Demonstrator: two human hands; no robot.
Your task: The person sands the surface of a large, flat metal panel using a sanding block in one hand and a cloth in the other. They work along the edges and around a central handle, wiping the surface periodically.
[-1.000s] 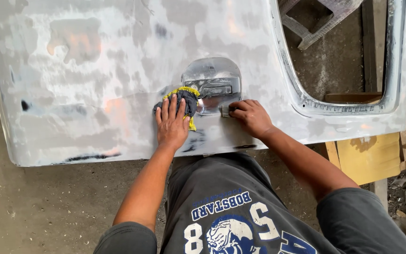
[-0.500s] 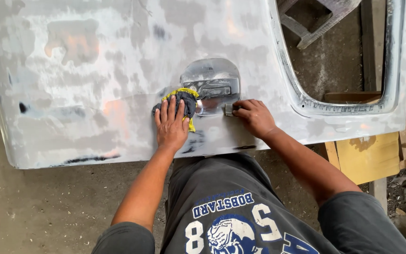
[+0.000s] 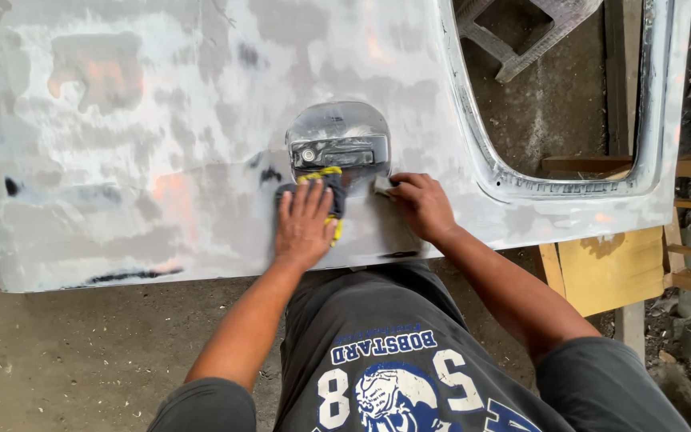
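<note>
A dark sanding pad (image 3: 319,192) with a yellow edge lies on the primed car door panel (image 3: 161,136), just below the recessed door handle (image 3: 337,148). My left hand (image 3: 305,228) presses it flat, fingers spread over the pad. My right hand (image 3: 424,206) rests beside it on the panel, fingertips pinching a small pale scrap (image 3: 381,186) (too small to tell what). The panel, patched grey and white, lies across my lap above a concrete floor (image 3: 81,352). Wooden boards (image 3: 609,272) stand at right, under the window opening (image 3: 553,88).
</note>
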